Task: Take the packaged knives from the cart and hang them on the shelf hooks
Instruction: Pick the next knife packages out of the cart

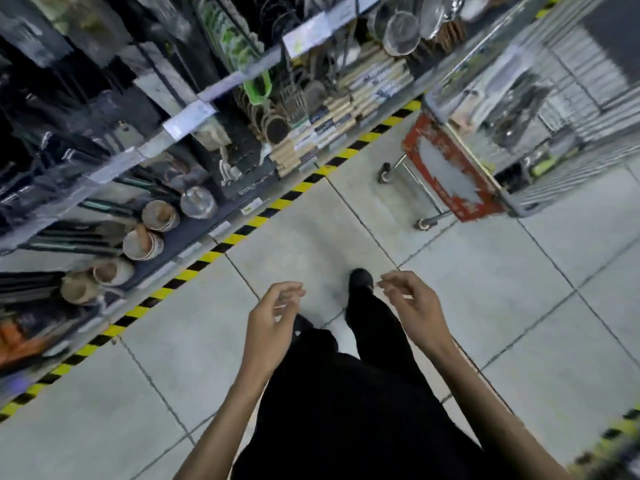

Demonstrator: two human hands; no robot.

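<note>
My left hand (273, 317) and right hand (412, 306) hang apart, empty, loosely curled — the packaged knives (516, 112), blurred in the cart (588, 133) ahead-right, are likely light, stiff cards — I'd pinch the hanging end.

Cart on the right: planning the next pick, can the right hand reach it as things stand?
Probably not yet: the right hand hangs empty, well short of the cart; only floor lies between.

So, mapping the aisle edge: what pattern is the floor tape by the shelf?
The floor tape is yellow-and-black striped; head view.
</note>
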